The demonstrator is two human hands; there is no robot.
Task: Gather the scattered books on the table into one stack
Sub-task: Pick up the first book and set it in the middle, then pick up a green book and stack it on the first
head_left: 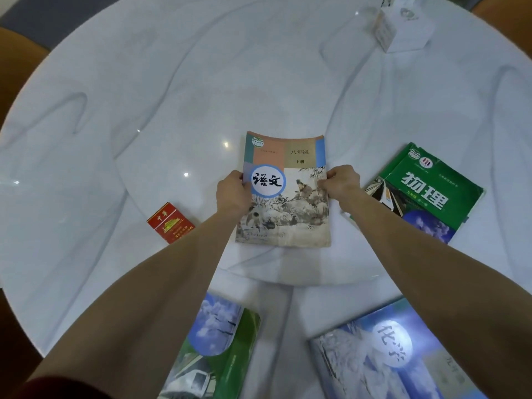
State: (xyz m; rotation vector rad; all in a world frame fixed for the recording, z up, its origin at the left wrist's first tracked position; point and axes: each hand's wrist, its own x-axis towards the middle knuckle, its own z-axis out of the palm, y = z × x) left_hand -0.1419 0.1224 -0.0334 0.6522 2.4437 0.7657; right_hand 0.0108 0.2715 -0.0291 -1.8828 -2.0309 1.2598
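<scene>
A worn language textbook (288, 203) with a blue circle and an ink-painting cover lies at the middle of the white marble table (144, 110). My left hand (233, 194) grips its left edge and my right hand (341, 182) grips its right edge. A green physics book (426, 191) lies to the right, tilted. Near the front edge lie a green book with a sky picture (218, 347), partly under my left forearm, and a blue chemistry book (383, 355), partly under my right forearm.
A red cigarette pack (170, 223) sits left of the held book. A white tissue box (403, 27) stands at the far right. Orange chair backs (17, 53) show beyond the table's round edge.
</scene>
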